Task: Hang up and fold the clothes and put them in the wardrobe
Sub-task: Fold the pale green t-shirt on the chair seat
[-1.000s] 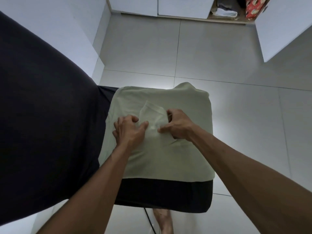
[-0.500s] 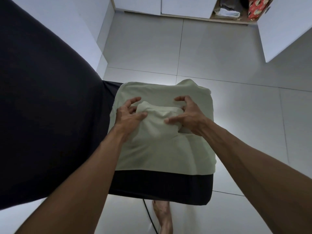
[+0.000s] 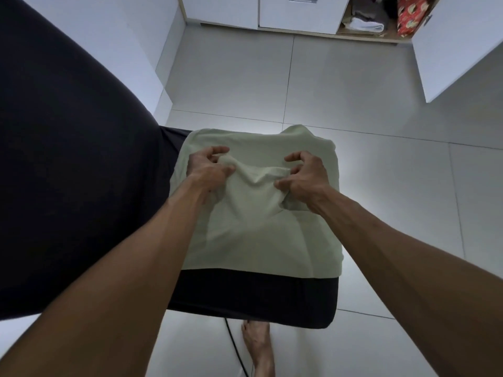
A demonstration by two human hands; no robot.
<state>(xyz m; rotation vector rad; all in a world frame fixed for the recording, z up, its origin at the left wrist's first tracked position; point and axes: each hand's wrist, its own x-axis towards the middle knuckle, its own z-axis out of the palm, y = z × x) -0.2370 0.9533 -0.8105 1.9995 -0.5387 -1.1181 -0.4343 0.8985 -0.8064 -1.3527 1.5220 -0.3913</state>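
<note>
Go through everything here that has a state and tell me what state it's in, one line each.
Pale green garment: spread on the dark surface, a fold bunched up at its middle.
Left hand: fingers curled, pinching the fold.
Right hand: fingers curled, pinching the fold.
Wardrobe door: open.
Drawer: closed.
Folded clothes: stacked inside the wardrobe.

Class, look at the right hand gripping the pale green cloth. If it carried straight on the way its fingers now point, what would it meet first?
The right hand points inward, toward the left hand. Between them lies only the raised fold of pale green cloth that both pinch, so it would probably bunch that fold first, then meet the left hand. Depth is hard to judge here.
</note>
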